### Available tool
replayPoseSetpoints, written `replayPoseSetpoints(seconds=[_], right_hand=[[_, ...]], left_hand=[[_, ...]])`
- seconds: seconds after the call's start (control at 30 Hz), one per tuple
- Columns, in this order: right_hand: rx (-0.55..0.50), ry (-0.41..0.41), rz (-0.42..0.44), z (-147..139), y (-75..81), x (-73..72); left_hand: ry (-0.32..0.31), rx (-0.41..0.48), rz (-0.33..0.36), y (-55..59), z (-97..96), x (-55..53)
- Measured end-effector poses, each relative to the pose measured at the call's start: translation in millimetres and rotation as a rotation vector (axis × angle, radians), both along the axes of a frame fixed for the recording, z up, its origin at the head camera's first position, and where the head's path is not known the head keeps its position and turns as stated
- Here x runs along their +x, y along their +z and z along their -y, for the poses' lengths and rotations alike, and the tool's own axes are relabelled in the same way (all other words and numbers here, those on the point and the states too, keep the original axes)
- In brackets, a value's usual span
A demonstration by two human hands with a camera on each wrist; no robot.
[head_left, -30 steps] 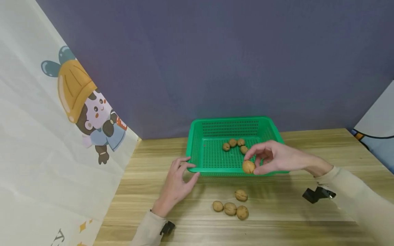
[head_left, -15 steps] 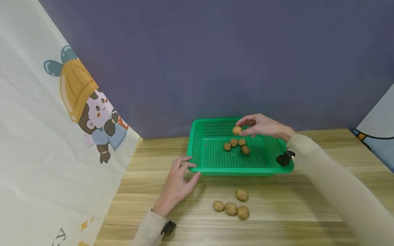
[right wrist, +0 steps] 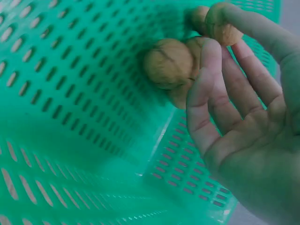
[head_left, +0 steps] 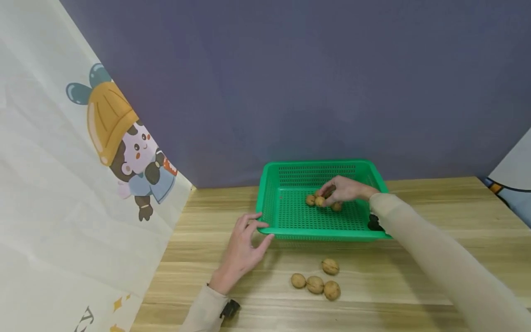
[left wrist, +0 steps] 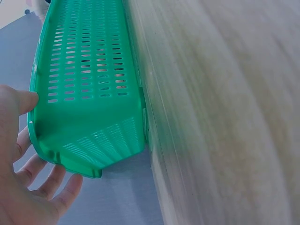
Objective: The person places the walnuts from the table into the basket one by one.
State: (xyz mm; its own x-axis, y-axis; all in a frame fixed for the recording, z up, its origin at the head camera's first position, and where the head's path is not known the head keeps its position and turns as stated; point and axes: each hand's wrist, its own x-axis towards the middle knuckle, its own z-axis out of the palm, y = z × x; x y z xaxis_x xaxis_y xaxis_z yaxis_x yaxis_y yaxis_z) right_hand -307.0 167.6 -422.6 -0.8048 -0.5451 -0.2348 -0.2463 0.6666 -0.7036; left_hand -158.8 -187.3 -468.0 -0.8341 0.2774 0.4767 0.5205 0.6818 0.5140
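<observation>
A green perforated plastic basket [head_left: 327, 234] stands on the table. In the head view my right hand [head_left: 346, 189] reaches into it and pinches a walnut [head_left: 320, 201] between thumb and fingers, low among other walnuts. One walnut [head_left: 310, 200] lies just left of it and another [head_left: 336, 206] to its right; the fingers partly hide the rest. The right wrist view has the pinched walnut [right wrist: 222, 28] by the thumb and a rounder one [right wrist: 168, 63] beside the fingertips. My left hand [head_left: 240, 249] holds the basket's near-left corner, thumb outside the front rim [left wrist: 33, 110].
On the wooden table [head_left: 373, 286] before the basket lie several walnuts, one [head_left: 330, 266] a little behind a short row [head_left: 315, 284]. A dark wall [head_left: 290, 92] rises behind the basket. A pale sheet with a cartoon figure [head_left: 141, 157] hangs at the left.
My right hand has carried the walnut from over the basket's front rim, back toward its far side, then down among the others. My left hand has stayed at the corner.
</observation>
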Motion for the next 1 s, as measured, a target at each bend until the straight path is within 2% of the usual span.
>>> replayPoseSetpoints(seconds=[0.23,0.4,0.5,0.7,0.83,1.0], right_hand=[[0.037,0.019,-0.075,4,-12.2,-1.5],[0.105,0.036,-0.105,10,-13.4,-2.8],[0.14,0.017,-0.104,12,-14.2,-2.8],[0.151,0.022,-0.115,10,-11.7,-0.9],[0.171,0.034,-0.133,6,0.6,4.2],[0.156,0.063,-0.182,0,33.9,15.6]], left_hand=[[-0.008,0.002,-0.004,-2.2,0.1,-0.1],[-0.003,-0.009,-0.028,-2.3,0.7,-1.5],[-0.002,-0.017,-0.031,-2.1,1.0,-2.4],[-0.002,-0.022,-0.042,0.1,-0.3,-2.6],[-0.008,-0.027,-0.036,1.1,-1.0,-2.5],[-0.008,-0.012,-0.046,2.2,-0.3,-2.1]])
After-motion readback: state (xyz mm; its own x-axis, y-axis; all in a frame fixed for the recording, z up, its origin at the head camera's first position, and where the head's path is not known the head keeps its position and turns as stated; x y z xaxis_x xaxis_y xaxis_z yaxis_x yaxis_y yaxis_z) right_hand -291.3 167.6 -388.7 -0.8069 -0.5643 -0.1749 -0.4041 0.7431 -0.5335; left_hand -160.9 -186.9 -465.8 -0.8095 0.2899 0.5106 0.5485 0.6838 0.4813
